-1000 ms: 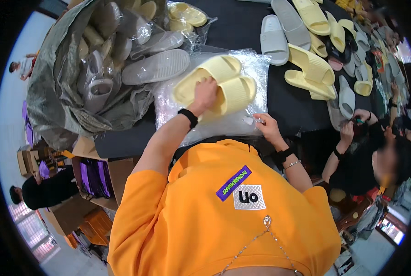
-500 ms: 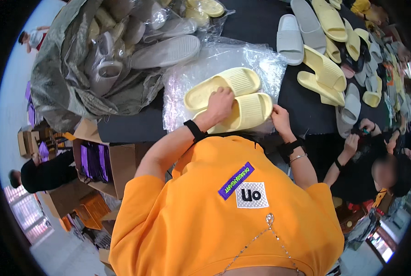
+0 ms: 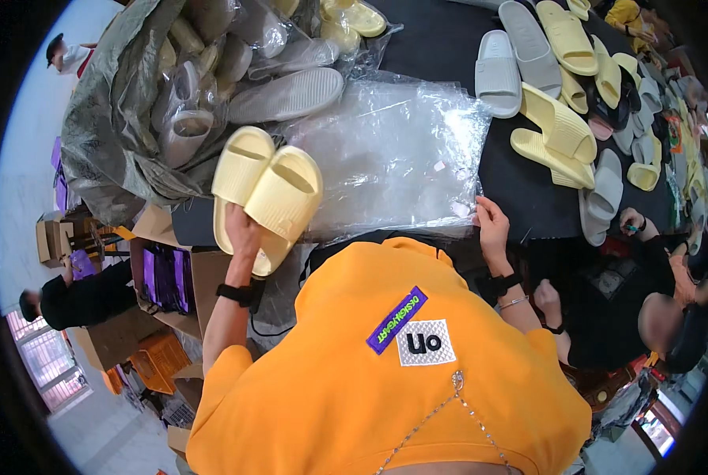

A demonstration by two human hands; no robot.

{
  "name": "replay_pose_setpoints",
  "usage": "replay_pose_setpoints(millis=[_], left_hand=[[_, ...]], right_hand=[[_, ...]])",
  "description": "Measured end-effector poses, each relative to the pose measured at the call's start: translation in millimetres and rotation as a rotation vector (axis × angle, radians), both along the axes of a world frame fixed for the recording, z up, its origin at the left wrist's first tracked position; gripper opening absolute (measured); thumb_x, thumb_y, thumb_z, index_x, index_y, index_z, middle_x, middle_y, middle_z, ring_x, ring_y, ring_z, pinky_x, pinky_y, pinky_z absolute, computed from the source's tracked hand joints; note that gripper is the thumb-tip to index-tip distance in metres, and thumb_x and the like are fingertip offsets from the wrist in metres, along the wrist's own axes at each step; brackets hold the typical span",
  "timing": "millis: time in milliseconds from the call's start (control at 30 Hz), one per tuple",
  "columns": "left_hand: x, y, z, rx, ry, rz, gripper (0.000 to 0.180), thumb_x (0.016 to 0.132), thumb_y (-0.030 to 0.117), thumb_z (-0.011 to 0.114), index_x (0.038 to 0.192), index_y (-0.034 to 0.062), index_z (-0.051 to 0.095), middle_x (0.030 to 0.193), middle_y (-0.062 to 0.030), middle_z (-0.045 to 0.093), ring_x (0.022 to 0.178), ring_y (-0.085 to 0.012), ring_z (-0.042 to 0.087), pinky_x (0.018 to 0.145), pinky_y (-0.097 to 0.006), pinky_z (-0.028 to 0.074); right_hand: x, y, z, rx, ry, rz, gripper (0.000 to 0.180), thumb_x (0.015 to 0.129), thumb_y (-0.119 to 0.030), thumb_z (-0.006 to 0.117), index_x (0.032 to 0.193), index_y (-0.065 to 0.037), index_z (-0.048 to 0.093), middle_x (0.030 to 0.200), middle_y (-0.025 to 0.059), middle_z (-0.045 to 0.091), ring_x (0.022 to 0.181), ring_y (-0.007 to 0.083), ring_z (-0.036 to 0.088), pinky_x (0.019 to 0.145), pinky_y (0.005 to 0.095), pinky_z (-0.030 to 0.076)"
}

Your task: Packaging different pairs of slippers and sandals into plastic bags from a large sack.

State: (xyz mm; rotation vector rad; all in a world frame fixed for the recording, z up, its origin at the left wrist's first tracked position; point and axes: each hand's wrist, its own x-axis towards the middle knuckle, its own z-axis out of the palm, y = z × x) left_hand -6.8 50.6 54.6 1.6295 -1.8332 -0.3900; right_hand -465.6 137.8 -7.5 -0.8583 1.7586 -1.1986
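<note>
The person in the orange shirt (image 3: 385,380) holds a pair of pale yellow slippers (image 3: 267,190) up in the left hand (image 3: 243,233), fingers wrapped around the heel ends so both slippers sit side by side, soles away from us and toes pointing up toward the far side of the table. The pair is off the table, hanging over its near left edge, just beside the big grey sack (image 3: 124,134) stuffed with bagged grey slippers. The right hand (image 3: 490,226) is down at the table's near edge, fingers pinched closed on the corner of a clear plastic bag (image 3: 393,150) that lies flat and crinkled on the black table (image 3: 441,39). Farther right on the table lie loose slippers, a grey one (image 3: 498,73) and several yellow ones (image 3: 556,131), well apart from the bag. Another person in black (image 3: 607,309) sits to the right with hands near the table edge. Cardboard boxes (image 3: 164,277) stand below the table on the left.
</note>
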Motion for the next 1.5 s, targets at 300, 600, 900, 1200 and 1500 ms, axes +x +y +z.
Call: replay_pose_setpoints(millis=[300, 600, 900, 1200, 1500], left_hand=[[-146.5, -61.3, 82.5, -0.039, 0.474, -0.317, 0.036, 0.076, 0.001, 0.057, 0.112, -0.0012, 0.054, 0.116, -0.016, 0.052, 0.11, -0.0304, 0.048, 0.092, -0.034, 0.037], [-248.1, -92.9, 70.5, -0.094, 0.194, -0.686, 0.036, 0.066, -0.004, 0.056, 0.102, 0.0008, 0.057, 0.095, -0.0155, 0.053, 0.088, -0.0341, 0.051, 0.074, -0.038, 0.044], [-257.2, -83.3, 62.9, -0.199, -0.176, -1.045, 0.024, 0.059, -0.001, 0.055, 0.083, 0.0041, 0.055, 0.088, -0.0096, 0.052, 0.081, -0.0295, 0.048, 0.066, -0.038, 0.042], [-229.2, -72.4, 38.8, -0.143, 0.181, -0.702, 0.03, 0.064, -0.004, 0.056, 0.093, 0.0017, 0.055, 0.097, -0.0139, 0.055, 0.094, -0.0326, 0.049, 0.081, -0.038, 0.04], [-175.3, -72.4, 54.3, -0.019, 0.501, -0.206, 0.025, 0.082, 0.0, 0.054, 0.108, -0.0002, 0.053, 0.098, -0.0094, 0.055, 0.086, -0.0169, 0.051, 0.072, -0.028, 0.041]], right_hand=[[1.3, 6.8, 10.5, 0.083, 0.232, 0.305, 0.027, 0.08, -0.019, 0.056, 0.098, 0.0, 0.063, 0.089, 0.0157, 0.064, 0.082, 0.0232, 0.063, 0.071, 0.03, 0.048], [-7.7, 10.8, 63.4, 0.011, 0.461, 0.35, 0.059, 0.081, -0.021, 0.059, 0.132, -0.009, 0.034, 0.138, 0.0114, 0.029, 0.109, 0.0274, 0.048, 0.086, 0.0345, 0.043], [-20.3, -47.8, 129.1, -0.2, 0.078, 0.453, 0.07, 0.077, -0.003, 0.064, 0.136, -0.006, 0.027, 0.128, 0.011, 0.04, 0.105, 0.0179, 0.052, 0.082, 0.0281, 0.046], [-3.6, -69.6, 146.6, 0.011, -0.149, 0.511, 0.047, 0.071, -0.003, 0.065, 0.116, -0.001, 0.051, 0.085, 0.0091, 0.062, 0.079, 0.0108, 0.059, 0.069, 0.0235, 0.046], [-97.9, -126.0, 169.5, -0.35, -0.144, 0.009, 0.041, 0.076, 0.002, 0.061, 0.116, -0.003, 0.052, 0.095, 0.0054, 0.06, 0.08, 0.0091, 0.059, 0.07, 0.0228, 0.049]])
